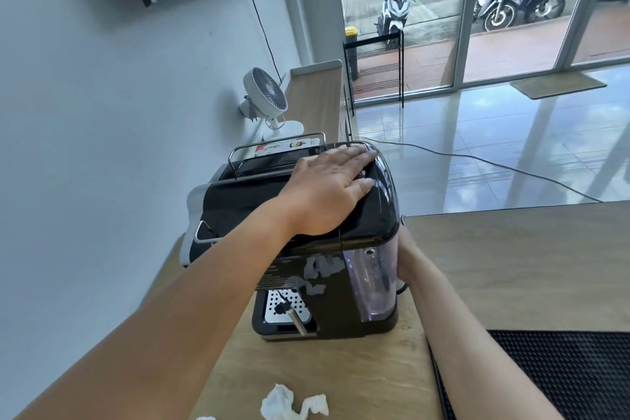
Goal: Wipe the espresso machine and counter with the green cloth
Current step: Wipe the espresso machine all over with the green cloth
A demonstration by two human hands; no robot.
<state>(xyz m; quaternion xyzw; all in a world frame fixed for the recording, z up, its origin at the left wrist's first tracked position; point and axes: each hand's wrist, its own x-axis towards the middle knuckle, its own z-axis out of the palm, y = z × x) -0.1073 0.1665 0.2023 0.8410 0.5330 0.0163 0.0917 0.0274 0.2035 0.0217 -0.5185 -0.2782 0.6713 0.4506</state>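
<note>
Resting left hand (pixel 327 193) flat atop espresso machine (pixel 238 204).

The right hand (pixel 405 257) reaches behind the espresso machine (pixel 306 283), which hides its fingers, so whether they hold anything cannot be told. The black mat (pixel 562 372) is cut off by the right and bottom edges, and a crumpled white tissue (pixel 289 402) by the bottom edge.

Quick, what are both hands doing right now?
Left hand: open, lying flat on top of the espresso machine.
Right hand: mostly hidden behind the machine, so open or closed cannot be told.
</note>
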